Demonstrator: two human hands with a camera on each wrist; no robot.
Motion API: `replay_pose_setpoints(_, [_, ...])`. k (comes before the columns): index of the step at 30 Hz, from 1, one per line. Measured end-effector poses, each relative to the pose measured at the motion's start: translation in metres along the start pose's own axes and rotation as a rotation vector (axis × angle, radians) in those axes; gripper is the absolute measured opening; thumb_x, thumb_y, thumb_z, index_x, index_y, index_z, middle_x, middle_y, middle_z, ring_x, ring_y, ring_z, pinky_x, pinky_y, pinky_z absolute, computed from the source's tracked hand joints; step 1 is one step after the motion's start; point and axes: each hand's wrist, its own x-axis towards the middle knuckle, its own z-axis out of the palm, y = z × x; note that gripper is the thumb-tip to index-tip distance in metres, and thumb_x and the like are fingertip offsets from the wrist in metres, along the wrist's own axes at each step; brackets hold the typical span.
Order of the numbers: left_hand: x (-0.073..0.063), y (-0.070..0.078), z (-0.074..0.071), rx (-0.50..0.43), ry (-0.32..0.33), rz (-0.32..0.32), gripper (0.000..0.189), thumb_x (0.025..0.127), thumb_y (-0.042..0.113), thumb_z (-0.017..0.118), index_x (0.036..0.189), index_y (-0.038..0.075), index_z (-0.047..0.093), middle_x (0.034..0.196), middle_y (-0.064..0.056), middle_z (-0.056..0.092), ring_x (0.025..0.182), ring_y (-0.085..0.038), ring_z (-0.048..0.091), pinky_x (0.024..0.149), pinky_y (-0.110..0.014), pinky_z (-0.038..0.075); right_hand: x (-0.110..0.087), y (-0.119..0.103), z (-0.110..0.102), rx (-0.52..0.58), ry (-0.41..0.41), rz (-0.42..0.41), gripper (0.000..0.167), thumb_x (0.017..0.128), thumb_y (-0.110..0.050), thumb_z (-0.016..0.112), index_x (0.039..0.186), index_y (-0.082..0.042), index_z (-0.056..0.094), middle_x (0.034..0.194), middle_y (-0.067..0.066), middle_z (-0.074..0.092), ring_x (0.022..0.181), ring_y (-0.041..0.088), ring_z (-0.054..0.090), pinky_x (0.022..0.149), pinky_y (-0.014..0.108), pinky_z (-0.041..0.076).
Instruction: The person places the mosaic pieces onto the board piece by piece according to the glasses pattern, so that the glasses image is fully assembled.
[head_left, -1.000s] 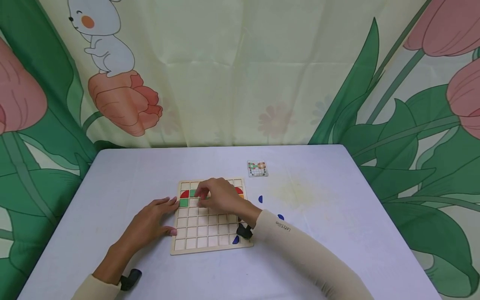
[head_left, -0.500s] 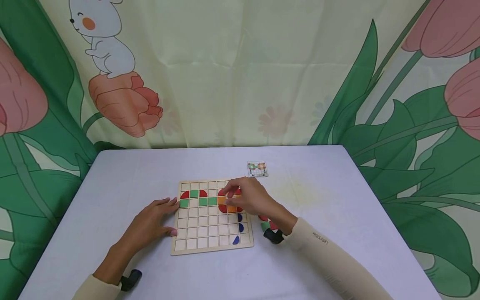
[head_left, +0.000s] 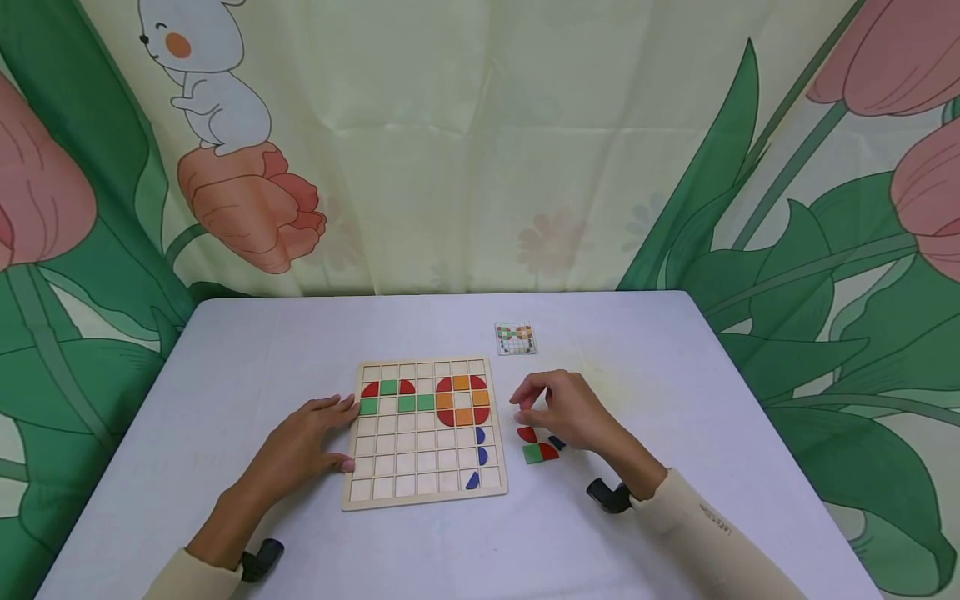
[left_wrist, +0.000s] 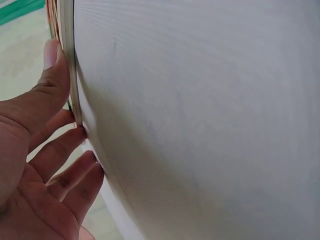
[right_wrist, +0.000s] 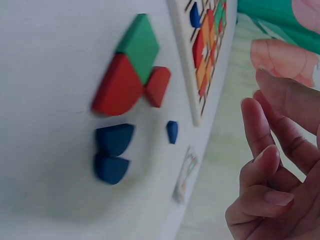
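My left hand (head_left: 303, 442) rests at the left edge of a wooden grid board (head_left: 393, 462), thumb and fingertips against its rim. The left wrist view shows those fingers (left_wrist: 55, 155) extended along the edge. Off the board's right side, my right hand (head_left: 566, 408) hovers above the table with loosely bent fingers and nothing between thumb and index. Below it lie a green square (head_left: 532, 453), a red quarter-round (head_left: 549, 451) and another red piece (head_left: 527, 434). Several small blue pieces (right_wrist: 115, 140) lie near them in the right wrist view.
On the board, green squares (head_left: 425, 402) and red pieces sit at upper left. A ring of orange squares (head_left: 461, 382) and red quarter-rounds fills the upper right, with blue pieces (head_left: 482, 456) below it. Behind the board lies a small pattern card (head_left: 515, 338).
My right hand has moved right, from over the board's upper left across the ring to beside the board, uncovering the green, red and orange pieces. My left hand has stayed put.
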Motion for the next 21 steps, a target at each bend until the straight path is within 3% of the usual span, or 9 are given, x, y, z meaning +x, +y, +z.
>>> replay_pose_setpoints(11, [-0.001, -0.001, 0.002, -0.008, 0.005, 0.004, 0.091, 0.068, 0.03, 0.098, 0.148, 0.004, 0.062, 0.158, -0.014, 0.057, 0.147, -0.044, 0.05, 0.112, -0.063, 0.05, -0.011, 0.021, 0.013, -0.035, -0.019, 0.127, 0.02, 0.082, -0.019, 0.094, 0.097, -0.021, 0.081, 0.08, -0.007, 0.067, 0.087, 0.016, 0.059, 0.066, 0.03, 0.051])
replay_pose_setpoints(21, [-0.002, -0.001, 0.001, 0.001, 0.015, 0.013, 0.09, 0.068, 0.031, 0.097, 0.148, 0.005, 0.062, 0.158, -0.013, 0.057, 0.147, -0.043, 0.051, 0.112, -0.062, 0.05, -0.013, 0.024, 0.021, -0.139, -0.022, 0.143, 0.022, 0.08, -0.022, 0.096, 0.092, -0.021, 0.077, 0.074, -0.007, 0.064, 0.077, 0.013, 0.057, 0.068, 0.03, 0.049])
